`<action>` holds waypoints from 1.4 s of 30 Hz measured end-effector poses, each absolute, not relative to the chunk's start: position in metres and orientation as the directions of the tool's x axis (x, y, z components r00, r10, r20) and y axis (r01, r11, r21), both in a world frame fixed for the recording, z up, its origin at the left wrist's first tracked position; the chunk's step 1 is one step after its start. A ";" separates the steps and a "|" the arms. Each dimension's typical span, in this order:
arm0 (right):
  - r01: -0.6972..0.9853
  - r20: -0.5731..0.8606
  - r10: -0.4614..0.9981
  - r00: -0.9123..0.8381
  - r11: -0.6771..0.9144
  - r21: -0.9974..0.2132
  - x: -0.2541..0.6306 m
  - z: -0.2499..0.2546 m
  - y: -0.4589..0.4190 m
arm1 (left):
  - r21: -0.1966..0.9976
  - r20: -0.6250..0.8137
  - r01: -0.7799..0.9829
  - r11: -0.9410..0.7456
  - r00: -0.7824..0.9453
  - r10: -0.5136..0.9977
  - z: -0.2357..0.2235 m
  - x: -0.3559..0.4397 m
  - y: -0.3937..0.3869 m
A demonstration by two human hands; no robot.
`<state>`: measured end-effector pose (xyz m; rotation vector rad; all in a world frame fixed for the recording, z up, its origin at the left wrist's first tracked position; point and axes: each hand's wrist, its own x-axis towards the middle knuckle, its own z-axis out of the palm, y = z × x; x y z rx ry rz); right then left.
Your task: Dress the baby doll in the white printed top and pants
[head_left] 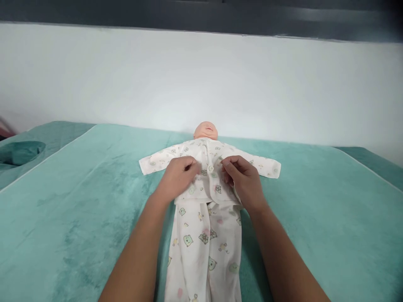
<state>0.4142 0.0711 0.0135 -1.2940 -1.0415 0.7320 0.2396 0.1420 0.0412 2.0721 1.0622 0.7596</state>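
Observation:
A baby doll [206, 130] lies on its back, its head toward the wall. It wears a white baby shirt [203, 193] printed with small animals, the sleeves stretched out to both sides. A round button [210, 168] shows at the middle of the shirt's front. My left hand [181, 175] is over one side of the chest, fingers curled inward. On the other side my right hand [242, 178] has thumb and forefinger closed together beside the button. Whether either hand pinches cloth is hidden. Matching trousers [204, 243] stretch toward me below the shirt.
A teal plush cover [94, 201] with pale seams lies under the doll. Behind it rises a white wall [201, 79] with a dark band [201, 16] along the top. Some bunched teal cloth [22, 152] is at the far left.

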 end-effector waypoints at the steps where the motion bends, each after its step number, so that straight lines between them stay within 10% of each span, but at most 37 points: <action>1: 0.141 0.210 0.889 0.406 0.166 -0.976 0.415 0.013 0.071 | 0.760 0.204 0.485 -0.433 0.456 0.866 0.040 0.238 0.144; 15: 0.724 0.193 0.858 0.476 -0.258 -0.640 0.442 -0.013 0.085 | 0.689 0.111 0.693 -0.214 0.191 0.975 -0.017 0.206 0.117; 22: 0.741 0.121 0.838 0.532 -0.393 -0.544 0.428 -0.031 0.045 | 0.714 0.177 0.630 -0.305 0.259 0.950 -0.026 0.197 0.103; 30: 0.677 0.192 0.883 0.428 -0.173 -0.715 0.425 -0.042 0.004 | 0.685 0.285 0.666 -0.295 0.128 0.950 -0.025 0.190 0.092; 38: 0.769 0.179 0.935 0.308 -0.134 -0.626 0.440 -0.046 -0.010 | 0.524 0.185 0.813 -0.253 0.181 0.966 -0.028 0.171 0.110; 42: 0.749 0.247 0.813 0.528 -0.309 -0.586 0.499 -0.049 0.004 | 0.428 0.210 0.898 -0.098 0.007 0.978 -0.026 0.148 0.146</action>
